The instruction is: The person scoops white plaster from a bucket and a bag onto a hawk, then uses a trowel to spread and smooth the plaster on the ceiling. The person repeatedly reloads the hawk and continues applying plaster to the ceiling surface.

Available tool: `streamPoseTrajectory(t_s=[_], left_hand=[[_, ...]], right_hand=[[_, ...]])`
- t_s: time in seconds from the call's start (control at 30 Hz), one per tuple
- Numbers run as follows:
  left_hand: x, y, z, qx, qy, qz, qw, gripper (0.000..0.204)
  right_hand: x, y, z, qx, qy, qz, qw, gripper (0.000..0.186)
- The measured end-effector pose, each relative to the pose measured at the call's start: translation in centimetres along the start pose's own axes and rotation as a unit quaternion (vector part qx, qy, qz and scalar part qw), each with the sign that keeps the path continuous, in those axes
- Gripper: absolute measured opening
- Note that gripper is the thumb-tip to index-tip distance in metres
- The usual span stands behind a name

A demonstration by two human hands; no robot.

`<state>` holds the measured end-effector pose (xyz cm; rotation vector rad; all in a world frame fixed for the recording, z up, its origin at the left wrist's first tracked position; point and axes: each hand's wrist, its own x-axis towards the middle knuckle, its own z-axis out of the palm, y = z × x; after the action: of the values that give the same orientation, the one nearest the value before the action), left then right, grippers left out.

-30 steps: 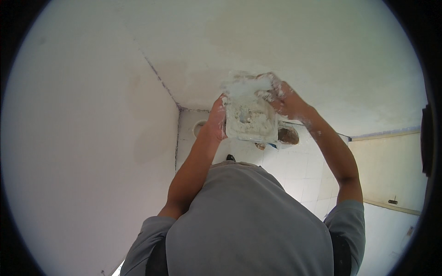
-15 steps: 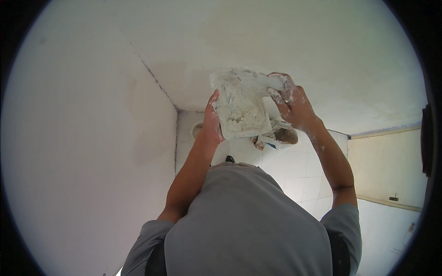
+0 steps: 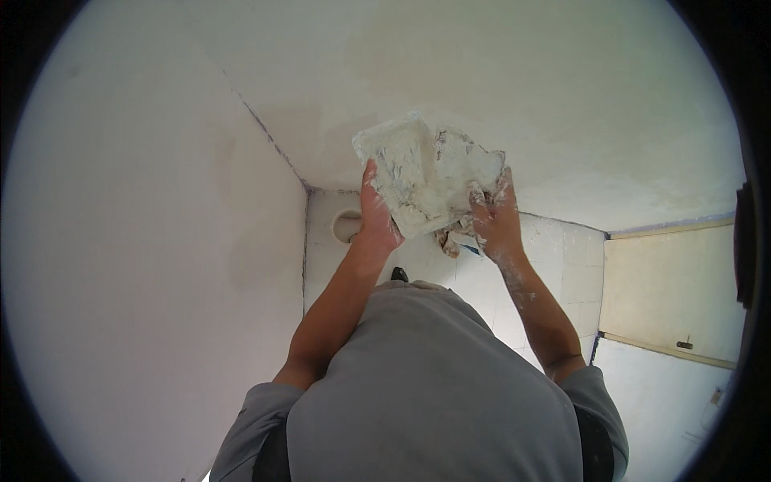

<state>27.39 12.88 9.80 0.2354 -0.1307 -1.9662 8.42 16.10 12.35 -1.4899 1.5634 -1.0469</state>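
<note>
My left hand point(image 3: 379, 215) grips the left side of a rectangular tray point(image 3: 411, 228) crusted with wet, off-white plaster. My right hand point(image 3: 499, 218) is closed round a broad scraper point(image 3: 468, 162), its blade coated in the same plaster. The blade lies over the right part of the tray, hiding that side, and its handle is mostly hidden in my fingers. White smears cover the right fingers and speckle the forearm.
A pale wall point(image 3: 522, 88) rises ahead, meeting the left wall point(image 3: 161, 257) at a dark-edged corner. On the tiled floor point(image 3: 474, 281) are a round white container point(image 3: 347, 228) and a crumpled bag point(image 3: 454, 243), partly hidden. A cream door-like panel point(image 3: 666, 281) stands at right.
My right hand has come inward and lower, turning the scraper so its broad blade now shows over the tray's right side. The tray has tilted and shifted slightly left.
</note>
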Motion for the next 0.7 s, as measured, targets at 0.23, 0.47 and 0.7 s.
streamPoseTrajectory(t_s=[0.23,0.47,0.7], left_hand=[[0.4,-0.2,-1.6,0.022,0.078,-0.032,0.996,0.073],[1.1,-0.4,-2.5,0.017,0.068,-0.013,0.997,0.071],[2.1,0.6,-3.5,0.012,-0.036,0.045,0.998,0.069]], right_hand=[[0.6,-0.7,4.0,0.319,0.003,0.057,0.946,0.067],[1.8,-0.3,4.1,0.052,-0.032,-0.057,0.997,0.052],[1.8,0.3,-0.8,-0.206,-0.249,-0.472,0.821,0.04]])
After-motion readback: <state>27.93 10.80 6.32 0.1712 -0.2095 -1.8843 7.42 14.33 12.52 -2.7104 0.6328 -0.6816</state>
